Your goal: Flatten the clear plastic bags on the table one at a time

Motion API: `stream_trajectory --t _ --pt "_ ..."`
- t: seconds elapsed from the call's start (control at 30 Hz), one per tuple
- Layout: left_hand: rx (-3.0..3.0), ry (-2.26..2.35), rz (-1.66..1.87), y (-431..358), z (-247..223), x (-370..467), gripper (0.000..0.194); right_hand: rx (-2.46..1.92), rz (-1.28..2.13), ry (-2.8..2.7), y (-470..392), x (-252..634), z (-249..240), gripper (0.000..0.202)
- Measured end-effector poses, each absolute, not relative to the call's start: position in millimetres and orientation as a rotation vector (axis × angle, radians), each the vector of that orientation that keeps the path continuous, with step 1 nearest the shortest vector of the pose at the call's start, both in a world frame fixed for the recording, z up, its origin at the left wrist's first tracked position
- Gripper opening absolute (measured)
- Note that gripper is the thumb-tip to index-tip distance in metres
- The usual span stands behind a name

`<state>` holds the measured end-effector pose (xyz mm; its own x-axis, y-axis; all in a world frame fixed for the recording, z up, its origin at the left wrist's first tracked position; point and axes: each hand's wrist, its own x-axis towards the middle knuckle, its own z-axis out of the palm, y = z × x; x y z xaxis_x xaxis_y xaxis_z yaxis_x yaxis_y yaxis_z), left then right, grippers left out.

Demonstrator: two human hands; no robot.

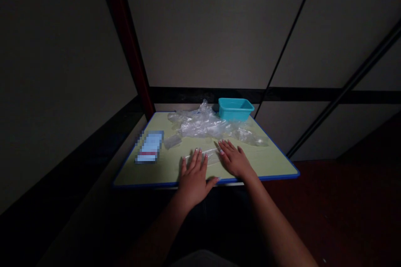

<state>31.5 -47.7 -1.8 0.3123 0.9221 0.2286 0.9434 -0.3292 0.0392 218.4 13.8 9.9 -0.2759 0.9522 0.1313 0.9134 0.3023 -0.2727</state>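
Note:
My left hand lies palm down at the near edge of the table, its fingers spread over the left end of a clear plastic bag. The bag is flat on the tabletop between my hands. At its right end rests my right hand, also palm down with fingers stretched out. Both hands press or touch the plastic, and nothing is gripped in either. Beyond them spreads a crumpled heap of clear plastic bags. A small folded piece of clear plastic lies left of my fingers.
A turquoise plastic basin stands at the back right of the pale yellow table, which has a blue rim. On the left lies a blurred-out, phone-like rectangle. Wall panels rise behind the table.

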Motion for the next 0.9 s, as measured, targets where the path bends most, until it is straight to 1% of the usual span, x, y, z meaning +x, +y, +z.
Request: stream_trajectory --t 0.07,0.2,0.27,0.4,0.5,0.6,0.73,0.9 --pt "-2.49 -1.754 -0.323 -41 -2 40 0.081 -1.765 0.117 -2.143 14 221 10 0.047" --pt "-2.504 -1.819 -0.304 -29 1 54 0.09 -2.086 -0.112 -1.709 15 226 9 0.038" --pt "-2.5 -1.852 -0.299 -26 2 59 0.093 -2.174 -0.189 -1.639 15 226 8 0.036" --pt "-2.512 -1.89 -0.293 -24 2 62 0.094 -2.223 -0.264 -1.673 15 221 7 0.044" --pt "-2.538 -1.895 -0.268 -23 1 61 0.094 -2.228 -0.239 -1.717 15 219 7 0.049" --pt "-2.543 -1.896 -0.26 -22 0 61 0.093 -2.201 -0.202 -1.762 15 221 8 0.049" --pt "-2.54 -1.898 -0.259 -22 1 62 0.091 -2.106 -0.119 -1.771 15 226 8 0.04" --pt "-2.539 -1.892 -0.251 -22 0 61 0.09 -1.908 0.144 -1.623 20 237 2 0.031"
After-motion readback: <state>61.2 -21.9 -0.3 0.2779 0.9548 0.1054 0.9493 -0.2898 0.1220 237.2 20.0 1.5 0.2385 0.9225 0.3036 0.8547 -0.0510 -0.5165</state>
